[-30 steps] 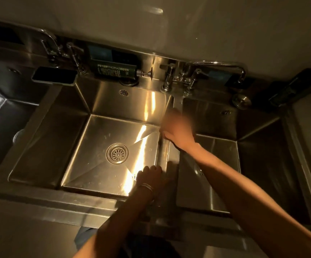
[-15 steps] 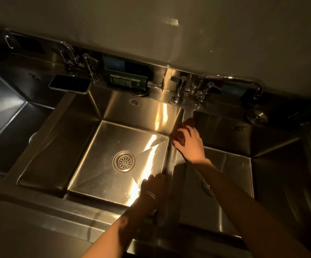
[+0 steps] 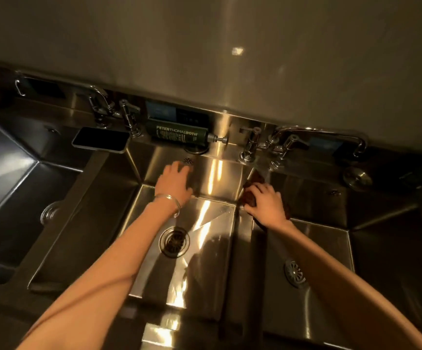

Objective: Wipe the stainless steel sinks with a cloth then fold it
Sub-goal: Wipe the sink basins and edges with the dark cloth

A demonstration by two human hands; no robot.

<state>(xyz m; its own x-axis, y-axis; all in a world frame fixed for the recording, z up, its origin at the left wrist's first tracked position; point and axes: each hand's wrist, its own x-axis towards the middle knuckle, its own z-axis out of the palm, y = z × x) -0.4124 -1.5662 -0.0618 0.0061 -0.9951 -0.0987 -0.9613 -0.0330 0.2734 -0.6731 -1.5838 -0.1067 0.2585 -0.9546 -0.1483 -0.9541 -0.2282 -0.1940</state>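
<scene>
left hand (image 3: 175, 184): grip released, fingers spread against the back wall of the middle sink (image 3: 204, 248), bracelet (image 3: 169, 199) on wrist | right hand (image 3: 265, 202): grip clenched around the dark cloth (image 3: 251, 197) | cloth: bunched under the fingers on the divider (image 3: 245, 248) between middle sink and right sink (image 3: 381, 248), near the faucet (image 3: 280, 142)

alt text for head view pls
A right hand grips a dark cloth on the divider between the middle sink and right sink; the left hand lies open against the middle sink's back wall. A phone and green bottle lie behind.
</scene>
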